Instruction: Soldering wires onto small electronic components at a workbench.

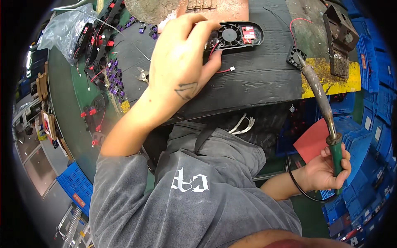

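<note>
The black, round-ended plastic housing is located at the fingertips of the left hand, on the broad, flat black work surface. This surface is extended beneath the left hand and to its right.

The long soldering iron with metal barrel and green handle is gripped in the right hand, the fingers being closed around the handle. The barrel is directed away from that hand, toward the work surface.

The left end of the housing is held by the left hand, with the thumb at the near edge and the fingers at the far edge. Right of these fingertips, a round black fan is seated inside the housing. Farther right, beyond the right hand, a loose square black fan is overlapped by the iron's tip; contact cannot be confirmed. A small red circuit board is placed beside the seated fan. A tiny white plug is positioned just right of the left thumb.

Soldering preparation is judged to be in hand. For the next move, the housing should be steadied and the tip guided leftward, clear of wires and plastic.
</note>
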